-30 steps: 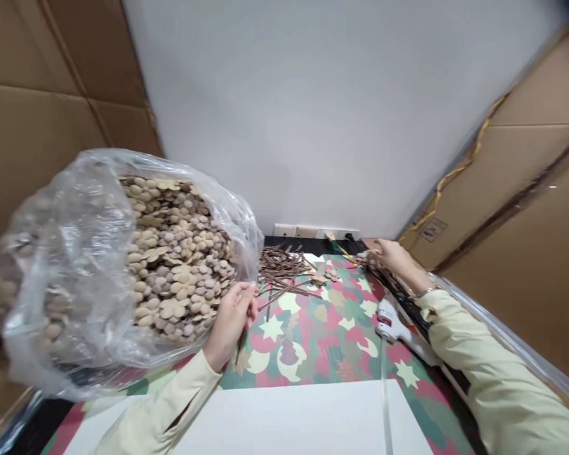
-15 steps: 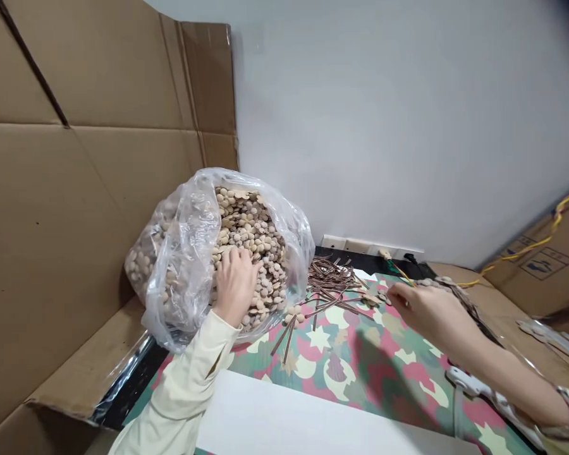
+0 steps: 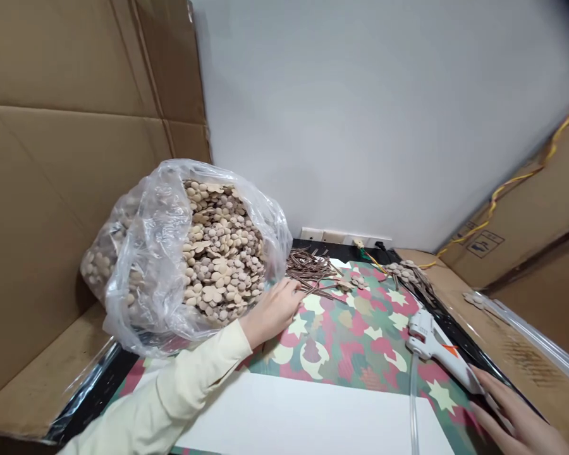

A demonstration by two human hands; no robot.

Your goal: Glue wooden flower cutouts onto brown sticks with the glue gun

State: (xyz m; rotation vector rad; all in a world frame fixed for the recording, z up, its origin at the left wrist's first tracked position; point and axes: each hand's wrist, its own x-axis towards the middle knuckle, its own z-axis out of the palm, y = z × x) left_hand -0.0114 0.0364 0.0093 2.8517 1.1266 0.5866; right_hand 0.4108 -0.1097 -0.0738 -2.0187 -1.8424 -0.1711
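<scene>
My left hand (image 3: pixel 272 311) rests on the patterned mat (image 3: pixel 360 341) just right of a big clear plastic bag (image 3: pixel 180 253) full of small tan flower-shaped wooden pieces. Its fingers are curled and point toward a pile of thin brown sticks (image 3: pixel 313 268); whether they hold anything is hidden. My right hand (image 3: pixel 516 420) lies at the lower right with fingers stretched flat, touching the handle end of a white glue gun (image 3: pixel 436 347) that lies on the mat.
A white sheet (image 3: pixel 313 417) lies at the near edge of the mat. More wooden pieces (image 3: pixel 410 275) sit at the back right. Cardboard walls (image 3: pixel 52 158) close in left and right, a power strip (image 3: pixel 341 239) and yellow cable (image 3: pixel 502 189) run behind.
My left hand has come out of the bag onto the mat near the sticks. My right hand has drawn back from the far pieces to the glue gun's handle.
</scene>
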